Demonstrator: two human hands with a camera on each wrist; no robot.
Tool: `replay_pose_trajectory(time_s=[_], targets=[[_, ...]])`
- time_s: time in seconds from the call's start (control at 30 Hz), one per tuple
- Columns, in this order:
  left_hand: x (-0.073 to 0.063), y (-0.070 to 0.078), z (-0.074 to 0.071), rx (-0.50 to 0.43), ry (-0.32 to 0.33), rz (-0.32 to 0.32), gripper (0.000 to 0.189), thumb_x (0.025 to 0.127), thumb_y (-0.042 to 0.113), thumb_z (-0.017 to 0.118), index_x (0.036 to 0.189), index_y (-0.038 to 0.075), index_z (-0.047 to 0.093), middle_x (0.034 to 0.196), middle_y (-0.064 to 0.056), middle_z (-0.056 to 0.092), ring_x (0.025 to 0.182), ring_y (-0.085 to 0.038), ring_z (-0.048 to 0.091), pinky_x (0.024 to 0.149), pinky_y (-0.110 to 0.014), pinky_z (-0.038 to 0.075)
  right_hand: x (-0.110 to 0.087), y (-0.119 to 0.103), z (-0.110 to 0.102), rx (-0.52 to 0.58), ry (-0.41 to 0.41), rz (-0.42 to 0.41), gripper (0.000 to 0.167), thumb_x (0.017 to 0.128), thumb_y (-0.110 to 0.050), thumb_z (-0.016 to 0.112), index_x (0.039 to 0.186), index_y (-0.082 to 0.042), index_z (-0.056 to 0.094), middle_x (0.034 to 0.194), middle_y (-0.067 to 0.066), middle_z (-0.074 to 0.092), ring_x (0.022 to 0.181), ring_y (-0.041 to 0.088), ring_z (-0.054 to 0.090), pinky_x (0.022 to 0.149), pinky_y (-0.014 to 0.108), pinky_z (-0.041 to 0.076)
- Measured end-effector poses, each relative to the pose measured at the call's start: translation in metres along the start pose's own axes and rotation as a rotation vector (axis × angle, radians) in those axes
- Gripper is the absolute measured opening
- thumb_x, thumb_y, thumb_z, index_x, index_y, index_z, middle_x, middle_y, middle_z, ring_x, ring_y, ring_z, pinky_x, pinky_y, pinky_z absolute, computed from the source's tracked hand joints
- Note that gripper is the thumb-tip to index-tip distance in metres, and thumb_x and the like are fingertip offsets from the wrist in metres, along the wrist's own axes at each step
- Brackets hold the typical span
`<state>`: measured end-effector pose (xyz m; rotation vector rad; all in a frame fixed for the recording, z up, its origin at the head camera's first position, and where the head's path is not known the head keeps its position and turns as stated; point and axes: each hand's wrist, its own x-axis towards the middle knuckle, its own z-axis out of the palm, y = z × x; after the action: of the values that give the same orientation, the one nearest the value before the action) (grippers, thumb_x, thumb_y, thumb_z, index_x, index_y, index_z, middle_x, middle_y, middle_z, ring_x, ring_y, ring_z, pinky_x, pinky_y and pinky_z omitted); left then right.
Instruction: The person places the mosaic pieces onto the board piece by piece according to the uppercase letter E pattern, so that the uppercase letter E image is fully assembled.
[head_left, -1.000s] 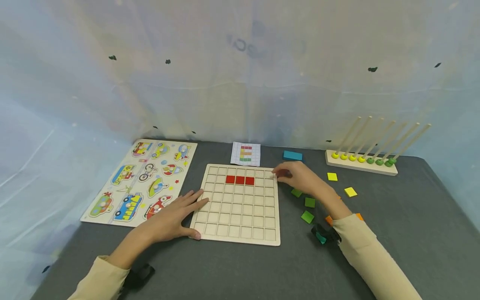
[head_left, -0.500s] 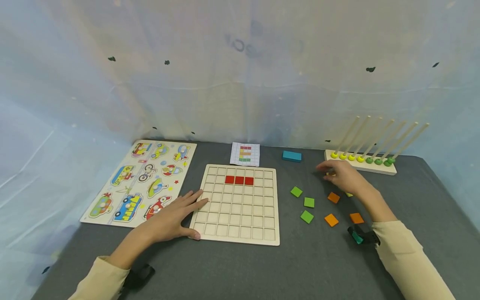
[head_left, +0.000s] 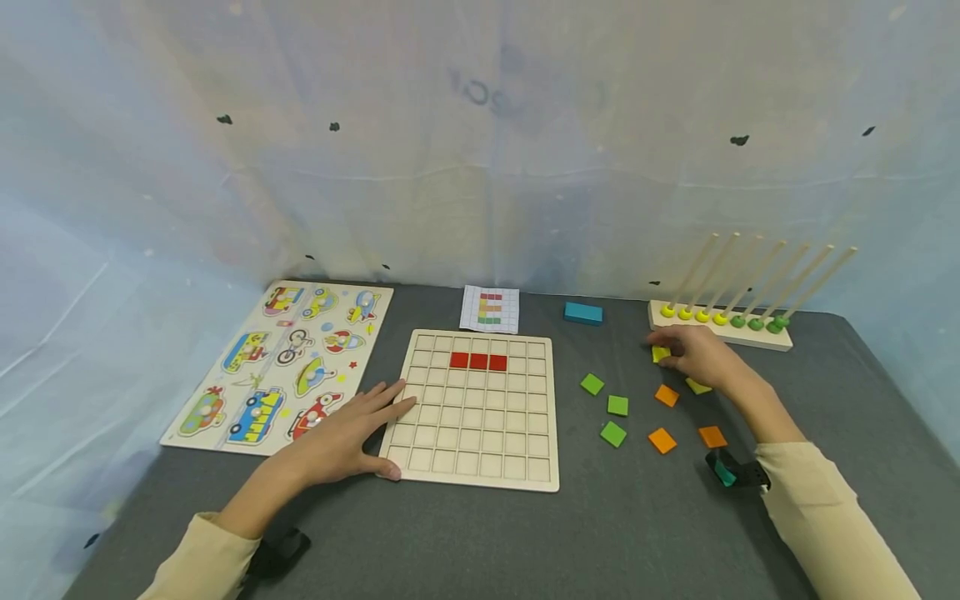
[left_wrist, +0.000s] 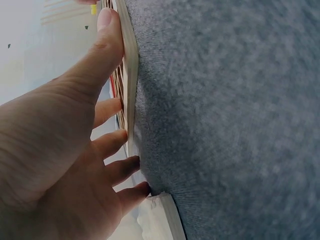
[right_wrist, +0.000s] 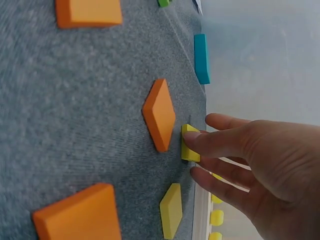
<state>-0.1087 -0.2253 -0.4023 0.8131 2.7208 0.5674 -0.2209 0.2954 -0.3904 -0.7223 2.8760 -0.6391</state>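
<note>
My left hand (head_left: 333, 437) rests with spread fingers on the left edge of a wooden grid board (head_left: 483, 439); in the left wrist view the thumb (left_wrist: 107, 30) lies along its rim. Three red square tiles (head_left: 478, 361) sit side by side in an upper row of the grid. On the right, my right hand (head_left: 697, 357) pinches a yellow square tile (right_wrist: 189, 145) between thumb and fingers, close over the cloth. A second yellow tile (right_wrist: 171, 211) lies under that hand. Nearby are three orange tiles (head_left: 662, 441) and three green tiles (head_left: 617, 406).
Behind the board lies a printed pattern card (head_left: 490, 310), with a blue block (head_left: 583, 313) to its right. A peg rack (head_left: 720, 327) with yellow and green beads stands just behind my right hand. A vehicle picture puzzle (head_left: 281, 367) lies at the left.
My right hand has moved right from the board's upper right corner to the yellow tiles and has taken hold of one. My left hand has stayed on the board's edge.
</note>
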Motion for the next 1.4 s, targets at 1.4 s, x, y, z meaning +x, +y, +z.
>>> replay_pose_trajectory(time_s=[1.4], targets=[[0.000,0.001,-0.002,0.012,-0.004,0.010,0.100,0.075,0.064,0.069,0.154,0.015,0.034,0.162,-0.014,0.019,0.146,-0.044,0.016,0.111,-0.065,0.022,0.037,-0.062,0.011,0.032,0.000,-0.107,0.028,0.088,0.004,0.068,0.116,0.002,0.068,0.093,0.007,0.069,0.085,0.022,0.065,0.075,0.040,0.056]])
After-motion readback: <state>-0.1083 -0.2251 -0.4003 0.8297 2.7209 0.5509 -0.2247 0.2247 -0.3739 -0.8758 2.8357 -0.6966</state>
